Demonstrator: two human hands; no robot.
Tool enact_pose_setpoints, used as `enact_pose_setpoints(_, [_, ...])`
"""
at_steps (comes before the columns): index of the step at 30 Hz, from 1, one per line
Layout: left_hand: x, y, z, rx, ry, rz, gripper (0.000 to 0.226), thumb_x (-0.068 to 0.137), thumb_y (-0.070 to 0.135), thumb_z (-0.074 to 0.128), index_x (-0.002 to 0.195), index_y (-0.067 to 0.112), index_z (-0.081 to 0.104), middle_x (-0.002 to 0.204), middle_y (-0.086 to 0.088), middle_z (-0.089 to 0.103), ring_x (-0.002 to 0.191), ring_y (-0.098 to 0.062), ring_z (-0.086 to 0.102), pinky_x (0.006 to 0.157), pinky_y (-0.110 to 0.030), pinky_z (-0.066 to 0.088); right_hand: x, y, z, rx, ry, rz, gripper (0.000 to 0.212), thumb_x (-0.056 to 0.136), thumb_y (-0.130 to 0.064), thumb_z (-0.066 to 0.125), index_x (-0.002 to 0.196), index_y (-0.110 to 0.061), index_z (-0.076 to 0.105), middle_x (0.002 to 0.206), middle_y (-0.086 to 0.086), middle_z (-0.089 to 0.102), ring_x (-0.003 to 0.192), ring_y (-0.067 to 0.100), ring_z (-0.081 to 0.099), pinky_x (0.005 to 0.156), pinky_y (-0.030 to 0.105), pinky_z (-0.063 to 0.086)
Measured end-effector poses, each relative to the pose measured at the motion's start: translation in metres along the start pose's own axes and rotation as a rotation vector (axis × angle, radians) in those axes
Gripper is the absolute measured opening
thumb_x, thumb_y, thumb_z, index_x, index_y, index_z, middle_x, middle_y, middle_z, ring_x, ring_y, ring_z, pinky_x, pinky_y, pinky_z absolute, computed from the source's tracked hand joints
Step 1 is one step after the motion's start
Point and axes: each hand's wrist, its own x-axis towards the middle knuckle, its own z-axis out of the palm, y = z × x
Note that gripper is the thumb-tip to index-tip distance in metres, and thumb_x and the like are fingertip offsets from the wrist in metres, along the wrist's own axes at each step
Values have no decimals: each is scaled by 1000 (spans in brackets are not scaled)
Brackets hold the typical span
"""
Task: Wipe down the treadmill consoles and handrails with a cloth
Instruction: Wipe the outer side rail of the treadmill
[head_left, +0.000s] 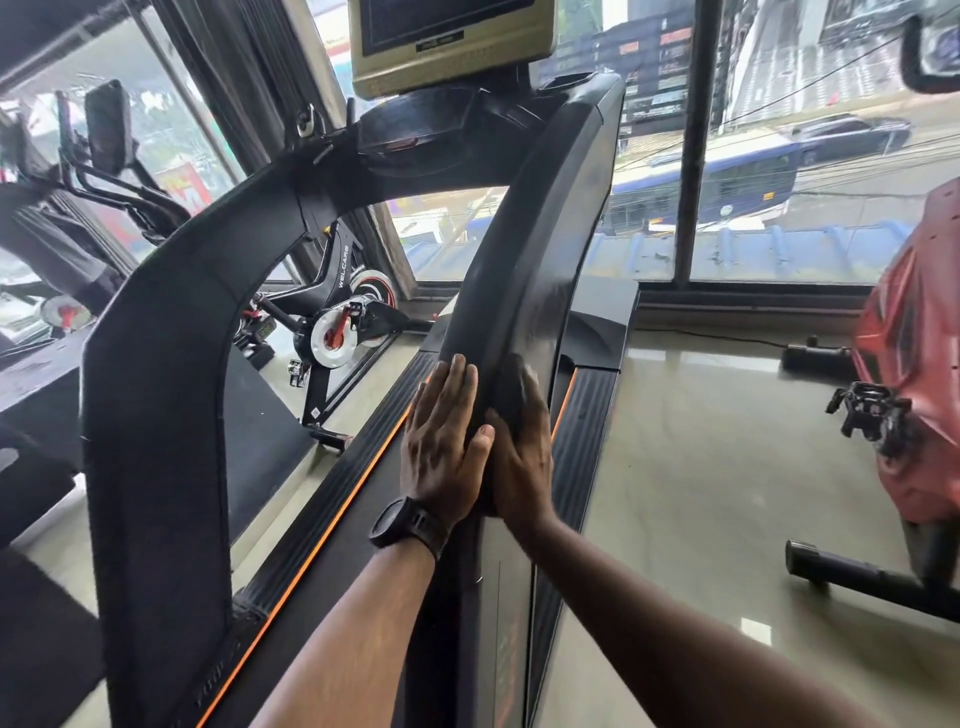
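We wipe the handrail (524, 234), left grip (447, 436) flat, right grip (519, 457) pressing the dark cloth (509, 395) open-palmed; next comes sliding upward.

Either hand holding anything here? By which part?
Left hand lies flat on the handrail, holding nothing. Right hand covers what looks like a dark cloth against the rail; motion blur hides the grip.

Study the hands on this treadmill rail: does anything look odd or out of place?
Nothing looks spilled or broken. One oddity: no cloth plainly shows. The left hand lies flat on the handrail; the right hand presses its other side over a blurred dark patch, perhaps a dark cloth.
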Motion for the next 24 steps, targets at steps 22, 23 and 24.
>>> enact_pose_setpoints(22, [-1, 0, 3, 65, 26, 48, 64, 89, 23, 47, 149, 2, 43, 158, -14, 38, 150, -26, 29, 119, -49, 28, 16, 11, -1, 13, 20, 72, 63, 89, -48, 48, 150, -37, 46, 159, -10, 40, 146, 7, 35, 117, 29, 31])
enact_pose_setpoints(23, [-1, 0, 3, 67, 26, 47, 64, 89, 23, 48, 149, 2, 43, 158, -14, 38, 150, -26, 29, 119, -49, 28, 25, 13, -2, -5, 26, 98, 62, 89, -50, 47, 150, -40, 45, 158, -9, 40, 145, 10, 37, 116, 32, 33])
enact_pose_setpoints(24, [-1, 0, 4, 66, 29, 47, 64, 89, 22, 49, 149, 2, 43, 158, -14, 38, 149, -27, 30, 120, -49, 28, 32, 19, -3, 9, 28, 162, 64, 88, -54, 45, 150, -43, 43, 158, -7, 40, 145, 14, 38, 116, 37, 34])
